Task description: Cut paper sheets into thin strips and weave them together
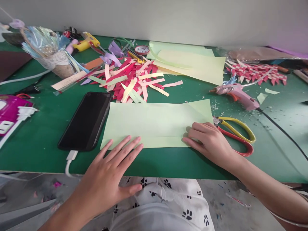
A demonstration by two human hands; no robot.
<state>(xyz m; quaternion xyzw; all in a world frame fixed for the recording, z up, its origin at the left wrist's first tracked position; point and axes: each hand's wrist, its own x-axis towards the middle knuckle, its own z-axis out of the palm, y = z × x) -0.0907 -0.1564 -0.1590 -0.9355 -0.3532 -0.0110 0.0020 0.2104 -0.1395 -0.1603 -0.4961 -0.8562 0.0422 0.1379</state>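
A light green sheet of paper [154, 120] lies in front of me on the green table, with a narrow strip folded over along its near edge. My left hand [113, 170] is open, palm down, its spread fingertips resting on the sheet's near left corner. At the right end of the fold, my right hand [208, 141] is closed with bent fingers pressed together on the paper; its fingertips are partly hidden. Just beyond that hand are cutters [237, 133] with one yellow and one red handle, their jaws partly covered by the paper's edge.
Left of the sheet lies a black phone [84, 122] with a white cable. Behind it, cut paper strips [134, 80] form a pile beside more paper sheets [192, 64]. A pink glue gun [238, 93] with a black cord lies right; a yellow glue gun [86, 42] stands further back.
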